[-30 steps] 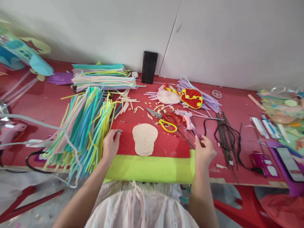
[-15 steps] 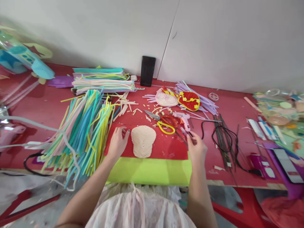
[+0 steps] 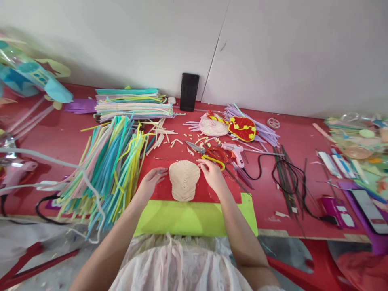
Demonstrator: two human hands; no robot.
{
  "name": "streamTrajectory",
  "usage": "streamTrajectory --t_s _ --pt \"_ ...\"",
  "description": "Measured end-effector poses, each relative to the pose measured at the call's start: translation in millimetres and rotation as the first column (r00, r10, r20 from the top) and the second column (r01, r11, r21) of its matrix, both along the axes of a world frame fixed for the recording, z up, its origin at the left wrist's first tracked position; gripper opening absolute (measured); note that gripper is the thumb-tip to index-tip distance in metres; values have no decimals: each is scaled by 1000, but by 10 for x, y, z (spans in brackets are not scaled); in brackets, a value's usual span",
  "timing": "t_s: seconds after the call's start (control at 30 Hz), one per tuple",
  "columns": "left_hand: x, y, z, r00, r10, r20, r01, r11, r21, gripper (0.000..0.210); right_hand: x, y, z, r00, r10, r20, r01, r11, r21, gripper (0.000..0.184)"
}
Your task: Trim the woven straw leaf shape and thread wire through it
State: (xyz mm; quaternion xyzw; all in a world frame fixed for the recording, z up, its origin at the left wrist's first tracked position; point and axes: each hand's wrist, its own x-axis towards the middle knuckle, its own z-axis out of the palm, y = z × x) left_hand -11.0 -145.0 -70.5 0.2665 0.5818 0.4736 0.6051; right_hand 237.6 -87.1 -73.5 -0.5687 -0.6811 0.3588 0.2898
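Observation:
A cream skull-shaped piece (image 3: pixel 184 182), built from rows of pipe cleaners, lies flat on a red sheet (image 3: pixel 218 196) over lime-green material (image 3: pixel 184 220). Just off its left side is my left hand (image 3: pixel 151 182), fingers loosely stretched and holding nothing. My right hand (image 3: pixel 211 174) reaches to the piece's upper right edge, fingertips at or very near it; nothing shows in the fingers. Behind that hand lie scissors (image 3: pixel 214 155) with orange and yellow handles, a pink glue gun (image 3: pixel 235 152) and a slim purple tool (image 3: pixel 243 176).
Pipe cleaner bundles (image 3: pixel 109 161) in pastel colours spread at left, with another stack (image 3: pixel 133 107) behind. A black phone (image 3: pixel 189 92) leans on the wall. Red and pink decorated pieces (image 3: pixel 241 128) lie on purple stems. Dark rods (image 3: pixel 287 182) and a black cable are at right.
My right hand has let go of the slim purple tool, now lying on the table, and moved left to the cream piece's edge. My left hand's fingers have straightened slightly.

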Motion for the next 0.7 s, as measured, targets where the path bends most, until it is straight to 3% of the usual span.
streamTrajectory --t_s 0.1,0.27,0.37,0.5,0.57,0.63,0.7 --pt "-10 18 28 999 -8 38 8 1000 -4 31 -1 39 2 998 -16 -67 11 998 -65 24" --pt "36 39 -50 997 -59 52 56 997 60 29 -3 88 -54 975 -114 -191 70 973 -221 30" --pt "119 56 -40 985 -105 137 93 991 96 29 12 113 -32 977 -7 -213 -63 947 -316 30" --pt "188 104 38 967 -103 234 61 982 179 30 91 135 170 944 189 -270 -277 898 -343 25" --pt "177 141 33 976 -20 217 -38 965 259 34 152 150 303 928 121 -351 -229 932 -282 25" --pt "173 182 -28 979 47 197 -108 945 309 40 202 173 416 897 -13 -443 -91 973 -214 25" --pt "232 225 -120 973 11 229 -78 954 288 45 213 200 489 854 -138 -502 70 986 -153 26"
